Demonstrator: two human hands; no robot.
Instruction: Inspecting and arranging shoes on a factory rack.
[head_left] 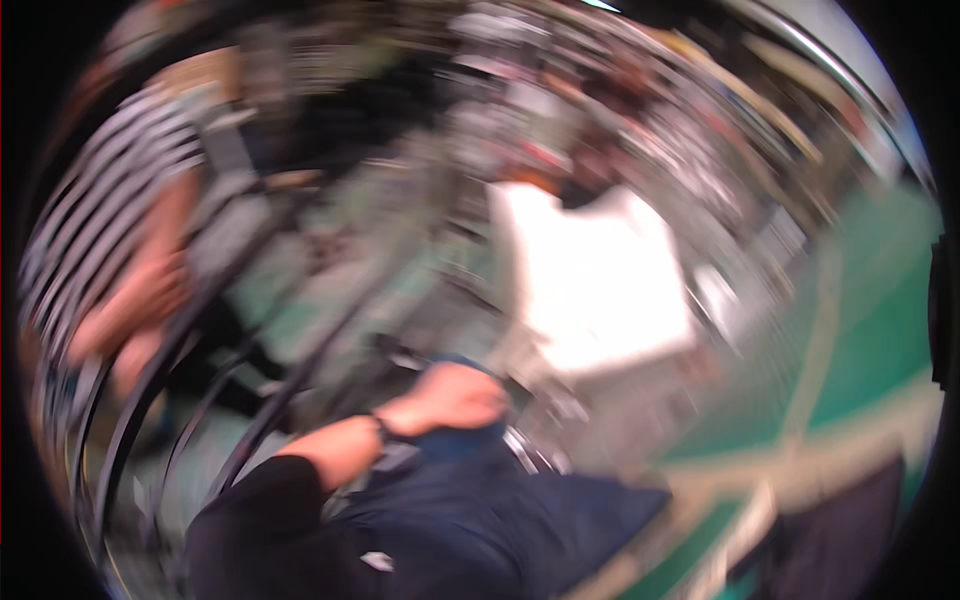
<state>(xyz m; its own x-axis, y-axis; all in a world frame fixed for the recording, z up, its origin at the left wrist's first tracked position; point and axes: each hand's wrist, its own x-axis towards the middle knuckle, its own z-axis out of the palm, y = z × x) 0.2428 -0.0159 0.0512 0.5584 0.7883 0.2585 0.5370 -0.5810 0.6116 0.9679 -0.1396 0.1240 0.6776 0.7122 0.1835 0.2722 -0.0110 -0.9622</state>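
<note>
The left hand [450,398] is pressing on dark blue cloth [480,510]; its grip is too blurred to tell; next needs steadier hold.

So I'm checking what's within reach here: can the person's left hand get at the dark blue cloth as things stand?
Probably yes. The left hand already seems to rest on the upper edge of the dark blue cloth, with nothing between them. The picture is heavily blurred, so whether the hand actually grips it cannot be told.

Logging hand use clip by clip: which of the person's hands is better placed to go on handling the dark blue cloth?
The left hand: it rests closed on the dark blue cloth at the lap. The right hand is not in view. Heavy blur hides its exact grip.
</note>
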